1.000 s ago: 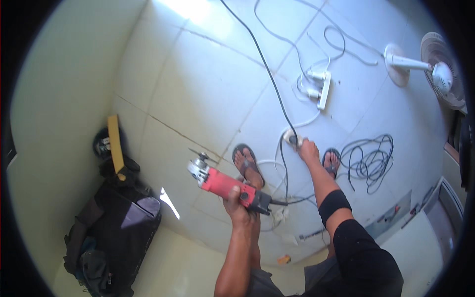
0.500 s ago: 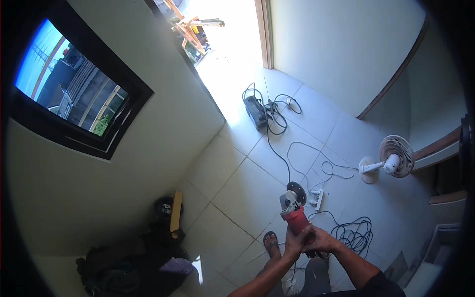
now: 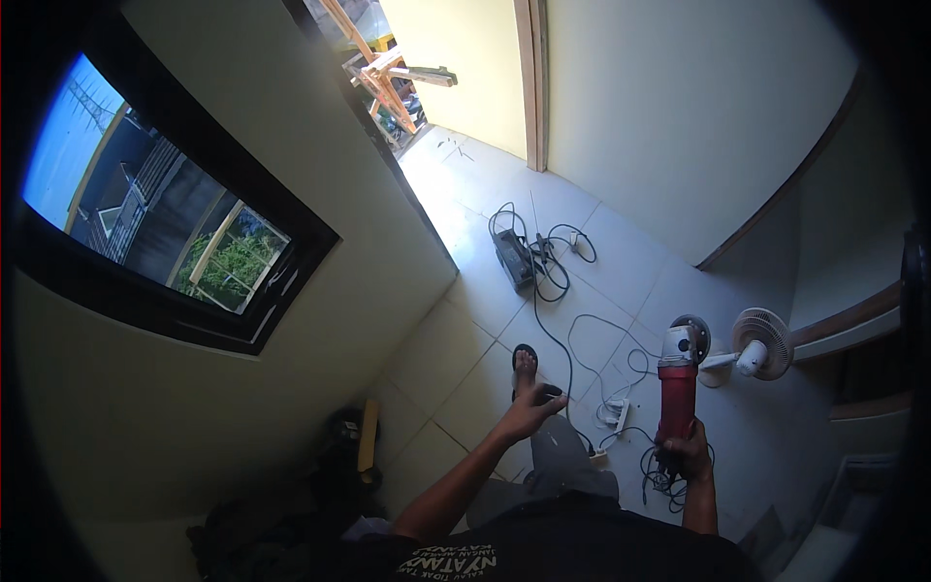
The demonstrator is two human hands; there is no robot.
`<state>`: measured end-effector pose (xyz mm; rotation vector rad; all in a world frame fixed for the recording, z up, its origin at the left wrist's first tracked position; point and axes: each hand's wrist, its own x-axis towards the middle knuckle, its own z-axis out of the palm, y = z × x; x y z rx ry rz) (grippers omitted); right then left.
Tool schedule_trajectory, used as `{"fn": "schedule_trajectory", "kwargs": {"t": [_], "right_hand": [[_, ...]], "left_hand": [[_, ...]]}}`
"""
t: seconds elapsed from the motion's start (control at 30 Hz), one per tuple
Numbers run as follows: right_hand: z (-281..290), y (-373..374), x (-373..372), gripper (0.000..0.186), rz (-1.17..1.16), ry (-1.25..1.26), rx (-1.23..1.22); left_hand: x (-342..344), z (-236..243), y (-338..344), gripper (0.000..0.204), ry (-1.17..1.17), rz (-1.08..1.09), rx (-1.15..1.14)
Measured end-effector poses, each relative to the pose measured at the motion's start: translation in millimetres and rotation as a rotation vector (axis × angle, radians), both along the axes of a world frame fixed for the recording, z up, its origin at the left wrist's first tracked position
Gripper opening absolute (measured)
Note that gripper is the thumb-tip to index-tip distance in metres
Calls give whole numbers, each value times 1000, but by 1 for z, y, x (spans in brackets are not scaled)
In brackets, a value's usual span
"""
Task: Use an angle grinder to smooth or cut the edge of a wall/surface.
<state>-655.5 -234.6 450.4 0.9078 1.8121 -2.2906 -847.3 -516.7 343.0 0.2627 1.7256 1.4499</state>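
Note:
My right hand (image 3: 692, 454) is wrapped round the rear of a red angle grinder (image 3: 677, 396), held upright in the picture with its silver head pointing away from me. A dark round disc (image 3: 692, 335) sits on the head, partly hidden behind it. My left hand (image 3: 529, 412) is off the tool, its fingers loosely apart and nothing visible in them. It hovers over my leg, close to a dark cable (image 3: 562, 354) on the floor.
A white fan (image 3: 754, 357) stands just right of the grinder. On the tiles lie a white power strip (image 3: 622, 417), a coiled black cable (image 3: 661, 493) and a dark boxy machine (image 3: 512, 260) with its leads. At left, a yellow strip (image 3: 368, 436) leans by dark items. The doorway is ahead.
My left hand has let go of the angle grinder and moved left. My right hand has carried the grinder right, toward the fan. One foot has stepped forward.

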Motion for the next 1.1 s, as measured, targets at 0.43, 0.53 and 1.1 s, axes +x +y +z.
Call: {"fn": "schedule_trajectory", "kwargs": {"t": [0.43,0.53,1.1], "right_hand": [[-14,14,-249,49,-104,53,-185],[-4,19,-286,54,-44,75,-157],[20,5,-521,70,-178,-48,93]], "left_hand": [[-286,-18,-23,67,251,13,-624],[-348,-6,-8,63,270,86,-604],[-774,-215,35,41,7,375,-715]]}}
